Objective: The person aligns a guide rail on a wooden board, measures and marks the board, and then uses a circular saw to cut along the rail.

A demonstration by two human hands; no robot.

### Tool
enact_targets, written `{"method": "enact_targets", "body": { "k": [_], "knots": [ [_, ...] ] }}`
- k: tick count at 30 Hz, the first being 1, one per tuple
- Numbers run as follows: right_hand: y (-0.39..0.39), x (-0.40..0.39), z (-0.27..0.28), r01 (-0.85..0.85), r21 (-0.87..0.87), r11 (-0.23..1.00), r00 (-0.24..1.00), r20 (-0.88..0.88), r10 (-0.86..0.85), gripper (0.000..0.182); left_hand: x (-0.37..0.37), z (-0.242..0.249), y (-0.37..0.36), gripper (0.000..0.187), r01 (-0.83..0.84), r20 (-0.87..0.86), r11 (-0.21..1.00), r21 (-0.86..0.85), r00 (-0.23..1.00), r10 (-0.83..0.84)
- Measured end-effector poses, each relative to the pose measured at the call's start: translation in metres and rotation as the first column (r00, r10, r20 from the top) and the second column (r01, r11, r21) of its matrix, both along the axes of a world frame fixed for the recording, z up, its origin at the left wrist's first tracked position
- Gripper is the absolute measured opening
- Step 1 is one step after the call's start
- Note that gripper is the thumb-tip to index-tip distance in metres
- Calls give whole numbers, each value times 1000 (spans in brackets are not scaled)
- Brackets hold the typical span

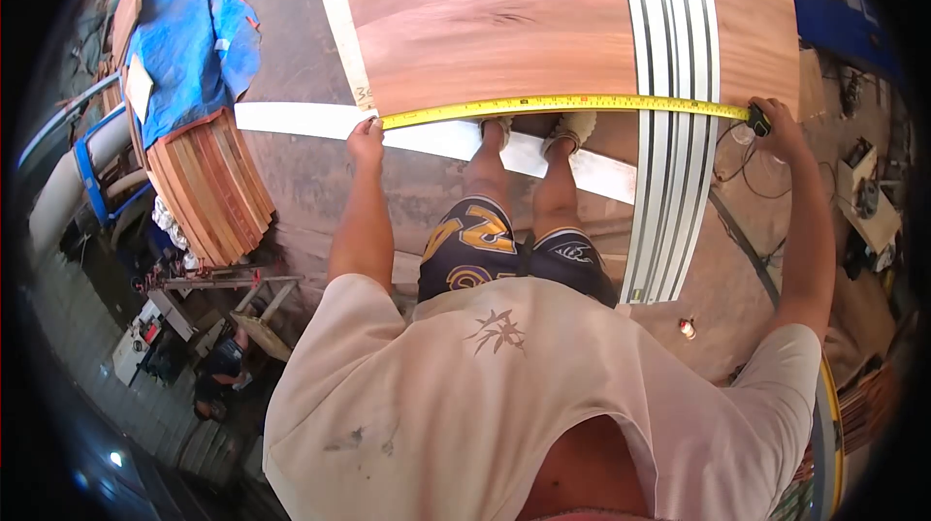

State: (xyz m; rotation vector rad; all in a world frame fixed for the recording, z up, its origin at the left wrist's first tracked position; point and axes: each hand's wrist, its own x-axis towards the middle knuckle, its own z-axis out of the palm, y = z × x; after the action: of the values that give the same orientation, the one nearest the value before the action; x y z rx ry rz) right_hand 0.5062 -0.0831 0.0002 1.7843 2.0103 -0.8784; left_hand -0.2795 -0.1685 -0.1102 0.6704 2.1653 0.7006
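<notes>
A yellow tape measure [543, 103] is stretched across the near edge of a reddish-brown wood panel [485, 17]. My left hand [366, 140] pinches the blade's hooked end at the panel's left near corner, beside a pale wood strip [337, 22] with handwritten marks. At the other end, my right hand [782, 135] is closed around the dark case [758, 119]. The blade passes over several long white strips with dark lines [669, 201], which lie across the panel and overhang its near edge. A flat white strip [291, 119] runs lower down, beneath the blade and past my feet.
To the left, stacked wood boards [208, 191] sit partly under a blue tarp [189, 31]. Cables [752, 177] and a wooden box-like piece [866, 196] lie on the right floor. A small bottle-like item [687, 328] is near my right side. Another person [223, 366] is at lower left.
</notes>
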Motion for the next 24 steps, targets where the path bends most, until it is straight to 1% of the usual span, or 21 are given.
{"method": "enact_targets", "body": {
  "k": [1, 3, 4, 5, 6, 7, 8, 9, 10, 12, 14, 15, 16, 17, 18, 20, 22, 23, 24],
  "knots": [
    [1, 0, 0, 10, -6, 1000, 1000, 10, -10, 71, -2, -8, 0, 25, 11, -36, 1000, -10, 999, -11],
    [3, 8, 3, 23, -74, 997, 999, 40, -20, 69, -14, -20, -2, 23, 86, -107, 994, -64, 990, -92],
    [2, 1, 11, 39, -93, 995, 998, 49, -34, 69, -20, -25, -5, 23, 100, -114, 994, -35, 988, -103],
    [-1, 10, 1, -11, -76, 997, 999, 44, 14, 71, -22, -28, -6, 22, 124, -110, 992, -4, 986, -124],
    [-6, 16, -6, -13, -52, 999, 1000, 25, 15, 74, -18, -25, -5, 19, 159, -118, 987, 25, 981, -155],
    [-8, 16, -8, 18, -50, 999, 999, 52, -15, 74, -16, -20, -3, 18, 139, -92, 990, -11, 986, -139],
    [-8, 13, -8, 22, -79, 997, 997, 70, -17, 74, -30, -37, -6, 18, 135, -102, 991, -20, 985, -136],
    [-6, 6, 1, 14, -105, 994, 997, 78, -6, 75, -19, -24, -2, 19, 101, -120, 992, -75, 987, -109],
    [-12, 9, -5, 11, -21, 1000, 997, 77, -10, 75, -9, -12, 2, 22, 91, -109, 989, -114, 989, -103],
    [-12, 1, 2, 33, -32, 999, 994, 101, -29, 73, -39, -40, -2, 22, 220, -198, 970, -104, 951, -237],
    [-20, 6, -13, 28, 38, 999, 994, 106, -32, 71, -20, -14, 7, 27, 189, -113, 952, -241, 969, -221],
    [-22, 6, -15, 54, 40, 998, 992, 112, -58, 71, -23, -15, 6, 31, 225, -149, 943, -247, 952, -266],
    [-23, 6, -18, 40, 55, 998, 991, 128, -47, 70, -13, -11, 10, 35, 258, -187, 933, -252, 933, -308],
    [-25, 5, -21, 24, 71, 997, 989, 142, -34, 70, -4, -4, 9, 44, 242, -204, 939, -245, 934, -293],
    [-27, 5, -23, 48, 75, 996, 988, 141, -59, 70, 13, 10, 11, 49, 246, -182, 937, -249, 938, -295],
    [-29, 4, -24, 13, 124, 992, 987, 154, -33, 70, 38, 23, 15, 46, 210, -236, 929, -304, 929, -287],
    [-30, 5, -28, 29, 126, 992, 989, 142, -47, 70, 46, 27, 16, 45, 236, -168, 931, -278, 943, -289],
    [-32, 5, -29, 19, 139, 990, 989, 145, -40, 70, 49, 28, 17, 42, 253, -192, 929, -271, 931, -310],
    [-33, 4, -30, 7, 152, 988, 989, 148, -30, 70, 41, 21, 15, 50, 296, -185, 930, -216, 923, -337]
  ]
}}
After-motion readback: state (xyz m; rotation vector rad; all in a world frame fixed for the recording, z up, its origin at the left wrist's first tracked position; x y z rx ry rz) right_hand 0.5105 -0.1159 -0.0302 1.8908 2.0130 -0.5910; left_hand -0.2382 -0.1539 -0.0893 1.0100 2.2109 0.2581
